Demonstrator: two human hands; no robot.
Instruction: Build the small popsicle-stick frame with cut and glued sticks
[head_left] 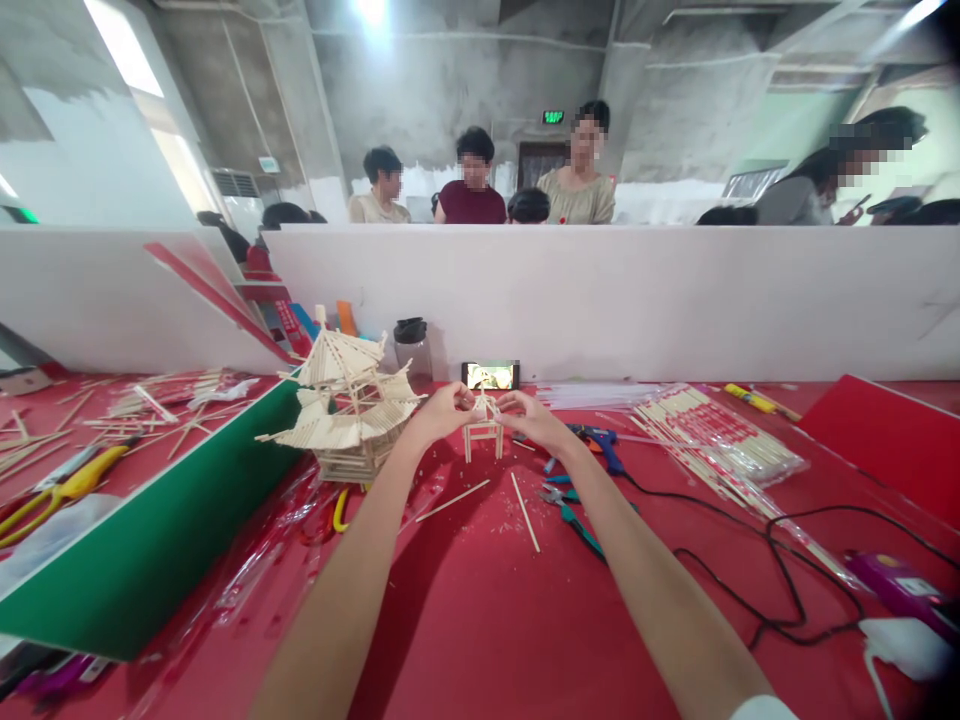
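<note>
A small frame of wooden sticks (484, 432), like a little pavilion on legs, stands on the red table in front of me. My left hand (448, 410) is closed at its upper left, fingertips pinching near the top. From the other side, my right hand (537, 418) reaches the upper right with its fingers closed there too. The exact contact of the fingertips is too small to make out. Left of my left hand stands a larger tiered pagoda model (349, 410) built from sticks. Two loose sticks (525, 512) lie on the table below the frame.
A phone (490, 375) leans against the white partition (600, 300), near a dark-lidded bottle (412, 350). To the right are a blue glue gun (600, 440) with a black cord, green-handled pliers (579, 525) and packed sticks (720, 435). A green board (172, 520) stands left, beside yellow-handled scissors (71, 490).
</note>
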